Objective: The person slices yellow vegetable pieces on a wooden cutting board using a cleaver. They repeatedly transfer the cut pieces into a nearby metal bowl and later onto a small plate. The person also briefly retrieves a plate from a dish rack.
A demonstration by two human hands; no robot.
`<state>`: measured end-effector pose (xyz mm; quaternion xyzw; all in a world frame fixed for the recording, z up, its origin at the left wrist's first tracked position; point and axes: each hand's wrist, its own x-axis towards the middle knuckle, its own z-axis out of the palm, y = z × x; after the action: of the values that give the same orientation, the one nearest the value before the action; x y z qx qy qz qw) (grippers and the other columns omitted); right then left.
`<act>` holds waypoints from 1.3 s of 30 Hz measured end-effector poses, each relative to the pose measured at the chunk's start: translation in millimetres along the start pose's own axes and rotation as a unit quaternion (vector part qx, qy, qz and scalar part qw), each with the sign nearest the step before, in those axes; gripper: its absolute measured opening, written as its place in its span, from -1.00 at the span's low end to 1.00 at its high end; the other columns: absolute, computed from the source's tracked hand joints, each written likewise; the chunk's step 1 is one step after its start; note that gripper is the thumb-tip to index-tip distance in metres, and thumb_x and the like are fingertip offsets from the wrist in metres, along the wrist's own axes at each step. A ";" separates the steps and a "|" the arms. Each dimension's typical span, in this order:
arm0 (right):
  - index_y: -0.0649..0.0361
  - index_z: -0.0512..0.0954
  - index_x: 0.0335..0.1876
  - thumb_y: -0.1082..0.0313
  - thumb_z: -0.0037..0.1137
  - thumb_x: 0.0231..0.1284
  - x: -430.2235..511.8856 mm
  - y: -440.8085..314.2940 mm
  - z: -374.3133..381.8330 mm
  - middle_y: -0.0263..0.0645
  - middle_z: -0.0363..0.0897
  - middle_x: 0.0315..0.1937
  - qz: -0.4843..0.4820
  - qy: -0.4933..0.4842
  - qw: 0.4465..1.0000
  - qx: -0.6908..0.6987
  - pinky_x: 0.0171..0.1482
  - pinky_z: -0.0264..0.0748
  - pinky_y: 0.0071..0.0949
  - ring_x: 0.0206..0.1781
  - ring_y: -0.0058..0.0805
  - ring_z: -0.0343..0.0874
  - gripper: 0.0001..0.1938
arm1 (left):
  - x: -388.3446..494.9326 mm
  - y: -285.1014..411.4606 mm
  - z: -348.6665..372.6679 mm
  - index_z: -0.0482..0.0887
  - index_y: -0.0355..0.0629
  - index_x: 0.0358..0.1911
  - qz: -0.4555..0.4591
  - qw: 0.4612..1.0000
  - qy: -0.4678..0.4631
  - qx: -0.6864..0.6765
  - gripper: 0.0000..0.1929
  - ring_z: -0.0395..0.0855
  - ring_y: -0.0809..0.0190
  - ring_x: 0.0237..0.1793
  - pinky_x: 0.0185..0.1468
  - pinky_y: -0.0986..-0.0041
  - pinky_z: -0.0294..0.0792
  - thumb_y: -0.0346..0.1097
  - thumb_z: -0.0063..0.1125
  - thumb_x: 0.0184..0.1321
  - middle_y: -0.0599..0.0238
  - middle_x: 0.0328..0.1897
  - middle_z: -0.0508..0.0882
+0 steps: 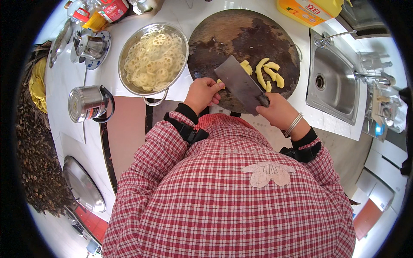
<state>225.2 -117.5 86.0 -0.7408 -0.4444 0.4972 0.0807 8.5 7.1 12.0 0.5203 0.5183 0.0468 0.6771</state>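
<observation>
My right hand (280,111) grips the dark handle of a Chinese cleaver (240,82), its broad blade slanting up and left across a round wooden chopping board (222,35). At the board's near left edge, my left hand (204,93) pinches a small yellow piece of ginger (219,82) between thumb and fingers, left of the blade. Several peeled ginger pieces (260,72) lie right of the cleaver. Another bit of ginger (246,67) sits just behind the blade, partly hidden by it. The blade's lower edge is too close to the board to tell whether it touches.
Left of the board stands a steel basin (121,69) of sliced lotus root (155,61) in water. A steel sink (335,77) is set into the counter at right. Farther left are a steel pot (85,103) and a large lid (82,183). A yellow detergent jug (306,13) stands behind.
</observation>
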 end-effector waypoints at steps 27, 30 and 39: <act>0.49 0.52 -0.10 0.24 0.18 0.18 10.4 -8.6 5.3 0.02 0.58 -0.48 0.002 -0.002 1.000 0.004 -0.34 0.55 -0.28 -0.44 -0.14 0.60 -0.61 | -0.4 -7.3 3.5 0.70 -0.36 -0.31 0.028 0.999 0.022 -0.011 -0.72 0.64 0.34 -0.61 -0.51 0.48 0.51 -0.20 0.27 0.32 0.22 -0.59 0.67; 0.48 0.52 -0.10 0.28 0.18 0.19 9.2 -11.5 1.7 -0.22 0.51 -0.59 0.037 -0.030 0.997 0.060 -0.58 0.44 -0.49 -0.65 -0.49 0.46 -0.65 | -0.6 -8.4 2.6 0.70 -0.36 -0.30 0.027 0.999 0.018 -0.017 -0.72 0.63 0.34 -0.62 -0.51 0.50 0.51 -0.21 0.26 0.33 0.23 -0.59 0.66; 0.48 0.49 -0.15 0.24 0.18 0.21 21.0 -16.1 2.3 -0.13 0.54 -0.57 0.043 -0.062 0.995 0.063 -0.55 0.51 -0.38 -0.63 -0.40 0.56 -0.64 | 3.2 -16.7 1.7 0.69 -0.36 -0.29 0.040 0.999 0.010 -0.027 -0.73 0.64 0.34 -0.61 -0.50 0.49 0.52 -0.22 0.25 0.34 0.24 -0.58 0.66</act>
<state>216.4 -93.3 80.0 -0.7202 -0.3844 0.5722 0.0778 3.3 0.3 -2.8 0.5217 0.5021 0.0935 0.6833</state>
